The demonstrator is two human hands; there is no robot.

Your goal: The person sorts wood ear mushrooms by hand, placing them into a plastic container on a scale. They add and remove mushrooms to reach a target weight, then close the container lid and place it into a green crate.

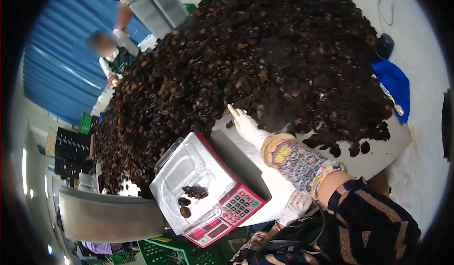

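My right hand (247, 126), in a white glove below a patterned sleeve, reaches to the near edge of a large pile of dark brown, glossy, rounded pieces (265, 52). Its fingers are stretched out and apart, with nothing visible held. Lower down, close to my right forearm, my gloved left hand (296, 207) is at the table edge with fingers curled together; what they hold, if anything, is hidden. Left of my hands stands a red-framed digital scale (243, 206). A clear tray (172, 182) on its plate carries several dark pieces (195, 192).
The pile covers most of the light table (385, 154). Two people (116, 59) stand at its far left side; one holds a grey crate (158, 9). Beside the scale is a curved metal container (111, 215), with green crates (163, 253) below. A blue cloth (395, 87) lies at the right.
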